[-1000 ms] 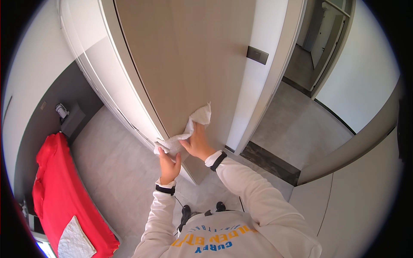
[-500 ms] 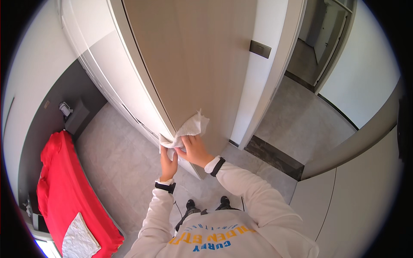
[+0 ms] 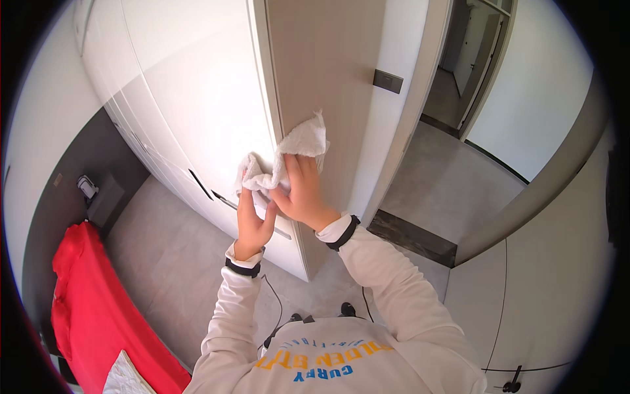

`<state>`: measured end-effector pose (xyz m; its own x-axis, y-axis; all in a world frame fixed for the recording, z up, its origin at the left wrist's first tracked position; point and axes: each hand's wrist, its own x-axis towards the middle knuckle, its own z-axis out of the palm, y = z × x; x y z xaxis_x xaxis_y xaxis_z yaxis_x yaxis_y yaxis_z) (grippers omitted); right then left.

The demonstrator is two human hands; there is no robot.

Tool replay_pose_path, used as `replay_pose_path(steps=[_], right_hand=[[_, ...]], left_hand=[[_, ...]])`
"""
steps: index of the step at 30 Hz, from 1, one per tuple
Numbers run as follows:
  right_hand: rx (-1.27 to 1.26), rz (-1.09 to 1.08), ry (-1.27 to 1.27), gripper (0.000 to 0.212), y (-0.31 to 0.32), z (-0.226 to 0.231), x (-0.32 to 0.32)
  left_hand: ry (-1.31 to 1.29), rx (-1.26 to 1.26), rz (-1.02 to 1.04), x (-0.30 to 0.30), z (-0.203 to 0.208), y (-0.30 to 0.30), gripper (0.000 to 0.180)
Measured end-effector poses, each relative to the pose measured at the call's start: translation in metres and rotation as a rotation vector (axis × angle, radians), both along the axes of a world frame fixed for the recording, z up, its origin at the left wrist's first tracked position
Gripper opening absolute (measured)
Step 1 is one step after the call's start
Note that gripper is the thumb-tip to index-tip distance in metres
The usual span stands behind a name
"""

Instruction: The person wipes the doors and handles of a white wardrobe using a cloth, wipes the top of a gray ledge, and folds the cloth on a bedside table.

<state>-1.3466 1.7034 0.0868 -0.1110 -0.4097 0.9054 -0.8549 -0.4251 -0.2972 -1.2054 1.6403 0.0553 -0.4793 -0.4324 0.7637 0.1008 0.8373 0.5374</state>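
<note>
A crumpled white cloth point(image 3: 303, 139) is folded around the vertical corner edge of a tall wardrobe point(image 3: 203, 85). My right hand point(image 3: 306, 196) presses one part of it against the beige side panel point(image 3: 321, 72), fingers pointing up and partly covered by the cloth. On the pale front side of the edge, my left hand point(image 3: 252, 223) holds the other part, its fingertips hidden under the folds. Both hands are closed on the cloth, with the thumbs near each other at the corner. Dark handle slots point(image 3: 201, 184) show on the front, left of my left hand.
A bed with a red cover point(image 3: 98, 308) stands at the lower left, a pale pillow point(image 3: 125, 377) on it. Right of the wardrobe are a wall switch point(image 3: 388, 81) and a doorway with a dark threshold point(image 3: 413, 236). Dark cords point(image 3: 279, 299) hang near my feet.
Both hands and the cloth have moved up along the wardrobe's corner edge. My view has shifted too, showing more of the wardrobe's front and less of the bed.
</note>
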Motion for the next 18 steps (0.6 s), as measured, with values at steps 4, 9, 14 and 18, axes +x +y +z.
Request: replay_pose_path(steps=[4, 9, 14, 18], right_hand=[[-0.038, -0.045, -0.029, 0.067, -0.005, 0.005, -0.002], [0.039, 0.016, -0.235, 0.08, -0.009, -0.021, -0.009], [0.141, -0.022, -0.27, 0.092, -0.003, -0.061, -0.012], [0.173, -0.105, -0.367, 0.091, 0.007, -0.098, 0.008]], left_hand=[[0.034, -0.018, -0.054, -0.003, 0.021, 0.003, 0.073], [0.046, -0.097, -0.055, -0.011, 0.004, -0.002, 0.076], [0.034, -0.041, -0.057, -0.005, -0.015, 0.004, 0.071], [-0.001, -0.037, -0.071, 0.001, -0.057, 0.007, 0.068]])
